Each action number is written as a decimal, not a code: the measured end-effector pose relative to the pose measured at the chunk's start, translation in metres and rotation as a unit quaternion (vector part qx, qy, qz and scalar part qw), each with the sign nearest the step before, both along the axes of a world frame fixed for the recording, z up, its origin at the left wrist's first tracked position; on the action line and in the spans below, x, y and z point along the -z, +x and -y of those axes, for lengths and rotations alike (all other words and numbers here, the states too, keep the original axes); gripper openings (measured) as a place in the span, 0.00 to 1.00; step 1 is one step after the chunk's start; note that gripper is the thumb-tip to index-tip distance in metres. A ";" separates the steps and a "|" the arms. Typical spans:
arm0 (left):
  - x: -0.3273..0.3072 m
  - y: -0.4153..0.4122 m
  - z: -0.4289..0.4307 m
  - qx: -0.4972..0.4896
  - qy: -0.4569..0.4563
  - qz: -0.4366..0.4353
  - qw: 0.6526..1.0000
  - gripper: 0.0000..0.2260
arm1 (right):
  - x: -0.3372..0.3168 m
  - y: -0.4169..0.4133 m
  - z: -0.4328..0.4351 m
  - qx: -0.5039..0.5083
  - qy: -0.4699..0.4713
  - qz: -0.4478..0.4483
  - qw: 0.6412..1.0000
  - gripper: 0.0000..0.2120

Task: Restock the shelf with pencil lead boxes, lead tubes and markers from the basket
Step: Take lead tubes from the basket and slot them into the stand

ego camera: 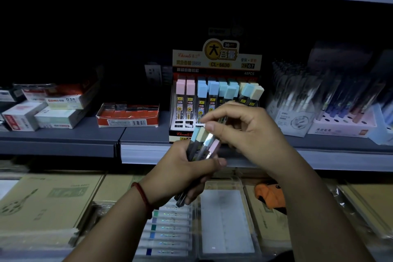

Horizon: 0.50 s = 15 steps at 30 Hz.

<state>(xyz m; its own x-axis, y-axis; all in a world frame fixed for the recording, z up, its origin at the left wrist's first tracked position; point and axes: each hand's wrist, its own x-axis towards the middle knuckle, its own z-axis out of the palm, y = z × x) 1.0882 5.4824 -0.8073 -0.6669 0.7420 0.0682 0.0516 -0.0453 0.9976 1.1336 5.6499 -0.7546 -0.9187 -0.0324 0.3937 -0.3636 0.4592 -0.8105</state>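
My left hand [187, 168] grips a bundle of lead tubes [202, 142] with pastel blue, yellow and pink caps, held upright just in front of the shelf edge. Directly above them, my right hand [240, 125] has thumb and forefinger curled at the cap ends; whether they pinch a tube I cannot tell. Behind the hands stands the lead tube display box [217, 64], its slots partly filled with pink, blue and yellow capped tubes [212, 91]. The basket is out of view.
On the grey shelf [63, 134] lie white lead boxes [63, 102] at the left and a red open carton [127, 115]. Pen displays [319, 100] stand at the right. Below are brown boxes [46, 198], clear cases and an orange object [270, 195].
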 end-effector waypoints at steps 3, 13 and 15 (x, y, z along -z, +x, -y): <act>-0.001 0.000 0.004 0.052 0.001 0.030 0.998 0.16 | -0.005 0.006 -0.002 -0.032 -0.030 0.031 0.999 0.03; 0.003 -0.001 0.002 0.084 -0.010 0.068 0.994 0.12 | 0.000 0.003 -0.009 -0.012 0.007 0.042 0.999 0.02; 0.004 -0.001 0.001 0.061 -0.006 0.062 0.996 0.12 | 0.001 0.003 -0.011 -0.003 -0.041 0.038 0.998 0.02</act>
<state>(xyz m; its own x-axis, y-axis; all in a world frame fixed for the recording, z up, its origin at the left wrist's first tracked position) 1.0873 5.4810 -0.8109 -0.5752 0.8178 -0.0182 -0.0764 -0.0316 0.9966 1.1364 5.6608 -0.7559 -0.9460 -0.0092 0.3241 -0.3020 0.3890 -0.8704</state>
